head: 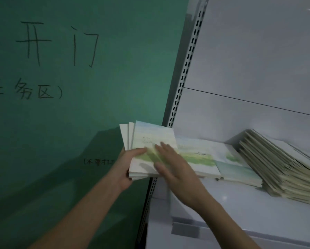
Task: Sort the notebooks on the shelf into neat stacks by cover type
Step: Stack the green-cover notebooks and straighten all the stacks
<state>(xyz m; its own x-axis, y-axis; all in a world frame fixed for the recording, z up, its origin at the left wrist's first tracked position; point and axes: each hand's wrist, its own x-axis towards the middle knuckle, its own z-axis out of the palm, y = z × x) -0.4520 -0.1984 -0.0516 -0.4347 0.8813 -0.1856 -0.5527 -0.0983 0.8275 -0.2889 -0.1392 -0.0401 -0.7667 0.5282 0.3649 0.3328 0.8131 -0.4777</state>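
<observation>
My left hand (124, 165) grips a small fanned bundle of notebooks with watercolour landscape covers (150, 139), held just left of the shelf's left edge. My right hand (174, 166) lies flat on the bundle's top cover, fingers spread. On the white shelf (240, 209) lie more landscape-cover notebooks (204, 155), and beside them one with a pale green cover (240, 171). Further right, a slumped pile of plain beige notebooks (279, 169) leans to the left, its edges fanned out.
A green wall (78, 105) with handwritten black characters fills the left side. The shelf's perforated metal upright (182, 83) runs diagonally between wall and shelf. The white back panel (258, 69) rises behind the notebooks. A grey label strip (185, 229) sits on the shelf's front edge.
</observation>
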